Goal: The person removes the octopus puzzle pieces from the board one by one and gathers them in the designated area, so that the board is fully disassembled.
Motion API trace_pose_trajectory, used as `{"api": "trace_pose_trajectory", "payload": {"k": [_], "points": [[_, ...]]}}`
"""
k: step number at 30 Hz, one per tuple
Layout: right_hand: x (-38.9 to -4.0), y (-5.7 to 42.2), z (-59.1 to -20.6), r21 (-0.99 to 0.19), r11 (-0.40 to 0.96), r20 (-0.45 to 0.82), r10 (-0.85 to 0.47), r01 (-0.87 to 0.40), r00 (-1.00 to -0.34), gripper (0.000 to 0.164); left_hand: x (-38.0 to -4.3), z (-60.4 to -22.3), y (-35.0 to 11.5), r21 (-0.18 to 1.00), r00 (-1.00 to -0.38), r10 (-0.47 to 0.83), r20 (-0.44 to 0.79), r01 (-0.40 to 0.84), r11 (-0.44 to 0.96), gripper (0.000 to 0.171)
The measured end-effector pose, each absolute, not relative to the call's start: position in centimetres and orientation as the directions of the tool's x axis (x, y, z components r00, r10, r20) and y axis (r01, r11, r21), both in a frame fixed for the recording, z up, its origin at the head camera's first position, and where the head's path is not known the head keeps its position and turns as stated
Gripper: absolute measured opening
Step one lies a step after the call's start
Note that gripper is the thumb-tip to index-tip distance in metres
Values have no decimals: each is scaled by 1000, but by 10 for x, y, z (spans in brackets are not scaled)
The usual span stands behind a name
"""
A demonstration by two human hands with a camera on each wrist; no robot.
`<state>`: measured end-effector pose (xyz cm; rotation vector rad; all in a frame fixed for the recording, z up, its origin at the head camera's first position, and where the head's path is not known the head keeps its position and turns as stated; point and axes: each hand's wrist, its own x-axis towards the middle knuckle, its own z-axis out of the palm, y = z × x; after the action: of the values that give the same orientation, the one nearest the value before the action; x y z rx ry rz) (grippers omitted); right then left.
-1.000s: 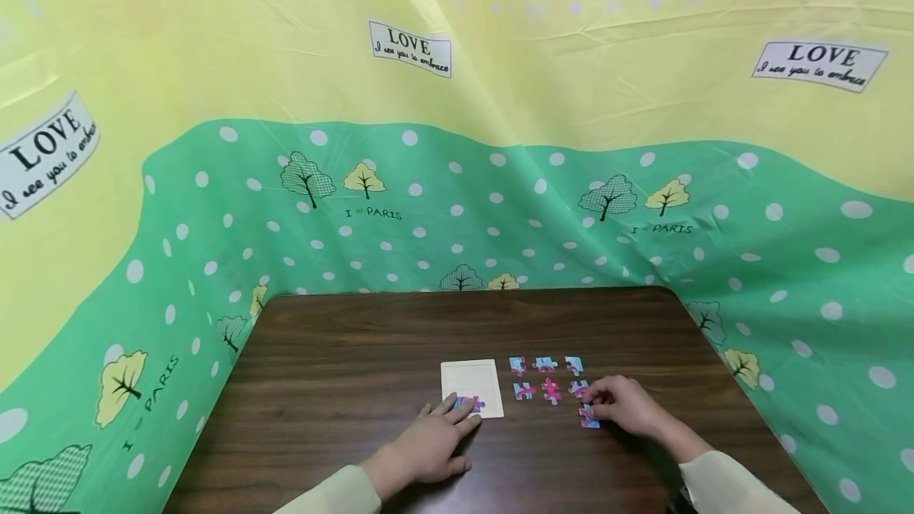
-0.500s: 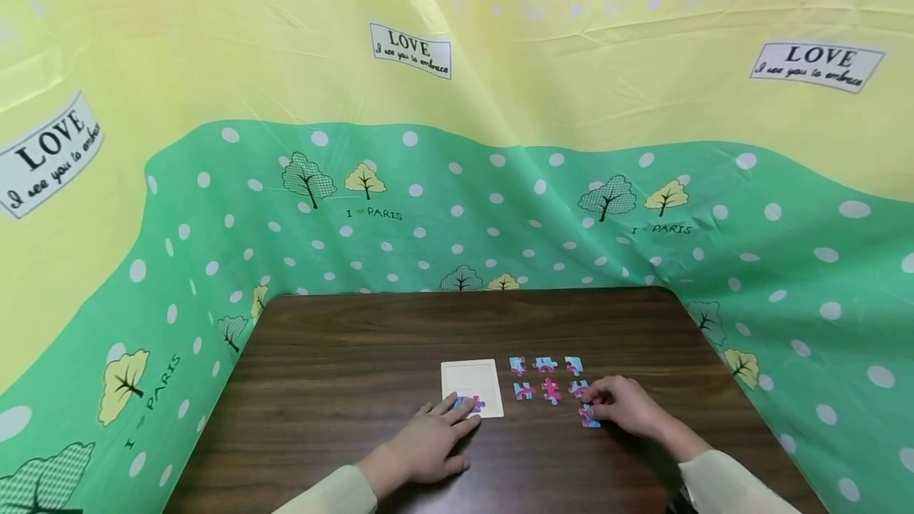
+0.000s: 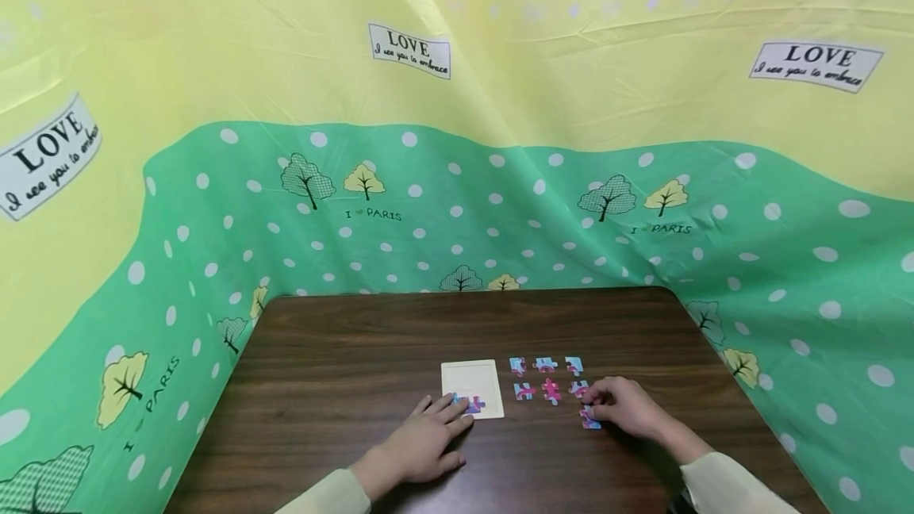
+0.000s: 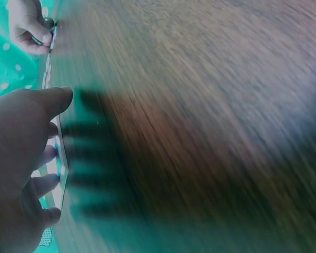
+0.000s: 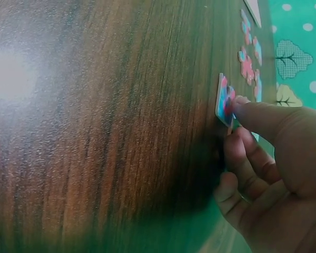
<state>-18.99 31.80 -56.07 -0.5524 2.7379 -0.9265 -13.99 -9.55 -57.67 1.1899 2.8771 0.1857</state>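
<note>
My left hand [image 3: 424, 439] lies with fingers spread at the lower left of a shallow cream puzzle tray [image 3: 469, 375]. Its fingertips touch the tray's near edge and overlap the blue-and-purple jigsaw pieces [image 3: 475, 404] along the tray's bottom row. Between thumb and fingers, my right hand [image 3: 627, 407] pinches a blue-and-pink jigsaw piece [image 3: 589, 420] at the near right of the loose pieces. The right wrist view has this piece [image 5: 223, 103] slightly tilted, close over the wood, with the thumb on its edge.
Several loose jigsaw pieces [image 3: 546, 365] lie in two rows right of the tray, among them a pink one [image 3: 551, 391]. Everything rests on a dark wooden table [image 3: 343, 339]. Green and yellow printed cloth [image 3: 457, 205] hangs around its back and sides.
My left hand has slid slightly left and toward me, uncovering a little more of the pieces in the tray. The right hand stays almost in place on its jigsaw piece.
</note>
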Motion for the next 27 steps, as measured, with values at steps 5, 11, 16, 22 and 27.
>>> {"api": "trace_pose_trajectory", "payload": {"k": [5, 11, 16, 22, 27], "points": [[-195, 308, -556, -623, 727, -66, -419, -291, -906, 10, -140, -578, -99, 127, -724, 690, 18, 686, 716, 60], [-206, 284, -547, -616, 716, -54, -454, -328, -889, 8, -140, -577, -101, 124, -733, 680, 22, 677, 726, 59], [-213, 256, -542, -626, 686, -29, -495, -371, -868, 11, -138, -575, -101, 129, -736, 677, 21, 673, 728, 58], [-220, 217, -538, -645, 661, -13, -511, -383, -859, 18, -138, -575, -100, 122, -737, 675, 30, 673, 729, 57], [-226, 189, -536, -628, 649, 5, -548, -429, -836, 19, -138, -576, -100, 105, -735, 676, 55, 677, 728, 57]]}}
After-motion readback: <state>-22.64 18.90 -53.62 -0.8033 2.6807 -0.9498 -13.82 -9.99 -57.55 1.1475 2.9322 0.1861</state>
